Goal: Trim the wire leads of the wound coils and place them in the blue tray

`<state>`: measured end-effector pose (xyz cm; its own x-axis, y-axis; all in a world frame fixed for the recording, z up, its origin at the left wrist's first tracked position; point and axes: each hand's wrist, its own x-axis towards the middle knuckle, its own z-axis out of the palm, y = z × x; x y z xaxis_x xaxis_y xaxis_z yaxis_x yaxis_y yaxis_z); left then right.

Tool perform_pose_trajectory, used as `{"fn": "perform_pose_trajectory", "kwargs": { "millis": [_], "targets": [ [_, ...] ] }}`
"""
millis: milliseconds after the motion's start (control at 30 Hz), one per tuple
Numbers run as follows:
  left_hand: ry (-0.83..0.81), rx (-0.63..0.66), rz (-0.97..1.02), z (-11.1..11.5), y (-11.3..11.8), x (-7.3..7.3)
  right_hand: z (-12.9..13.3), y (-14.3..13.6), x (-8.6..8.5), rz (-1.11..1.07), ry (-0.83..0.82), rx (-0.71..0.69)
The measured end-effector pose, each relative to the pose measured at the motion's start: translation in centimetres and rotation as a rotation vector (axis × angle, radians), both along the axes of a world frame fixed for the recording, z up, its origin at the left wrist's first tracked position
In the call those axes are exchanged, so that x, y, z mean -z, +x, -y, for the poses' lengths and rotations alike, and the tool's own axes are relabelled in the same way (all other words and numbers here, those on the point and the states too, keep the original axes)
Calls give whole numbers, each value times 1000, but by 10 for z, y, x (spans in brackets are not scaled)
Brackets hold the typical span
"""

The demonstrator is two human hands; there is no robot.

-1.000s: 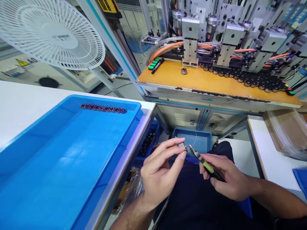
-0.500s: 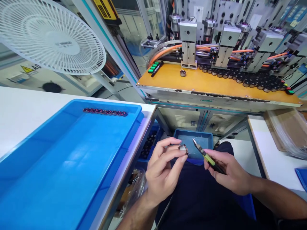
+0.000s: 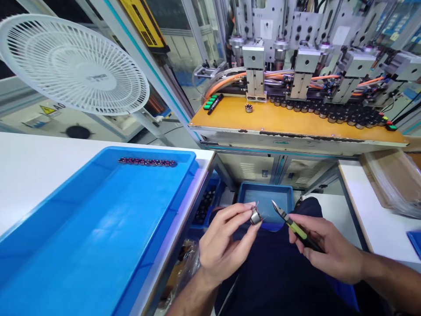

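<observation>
Between the thumb and fingers of my left hand (image 3: 226, 243) is a small round metal part (image 3: 255, 216), with thin wires sticking out of it. My right hand (image 3: 329, 245) is closed round the green and black handles of cutting pliers (image 3: 297, 229). The pliers' jaws point up and to the left, a short way right of the metal part and not touching it. A row of small dark red parts (image 3: 147, 162) lies at the far end of a large blue tray (image 3: 108, 228).
A machine bench (image 3: 289, 120) at the back holds one lone part (image 3: 248, 108) and many dark parts (image 3: 329, 112). Below my hands' far side is a lower blue tray (image 3: 265, 189). A white fan (image 3: 98, 79) stands at the left, cardboard (image 3: 378, 175) at the right.
The metal part has turned in my left hand's fingers, and its wires show more. My right hand with the pliers has moved slightly right and down. The head view has shifted a little.
</observation>
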<state>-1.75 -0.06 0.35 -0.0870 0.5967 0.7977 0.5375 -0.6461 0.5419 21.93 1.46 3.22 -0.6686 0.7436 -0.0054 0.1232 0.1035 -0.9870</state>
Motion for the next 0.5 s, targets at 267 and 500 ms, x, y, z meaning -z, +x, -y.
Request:
{"fn": "perform_pose_trajectory", "kwargs": {
  "millis": [267, 500],
  "targets": [
    [-1, -56, -100, 3, 1, -7, 7, 5, -4, 18, -53, -39],
    [26, -33, -193, 2, 0, -11, 7, 2, -18, -88, -71, -129]
  ]
}}
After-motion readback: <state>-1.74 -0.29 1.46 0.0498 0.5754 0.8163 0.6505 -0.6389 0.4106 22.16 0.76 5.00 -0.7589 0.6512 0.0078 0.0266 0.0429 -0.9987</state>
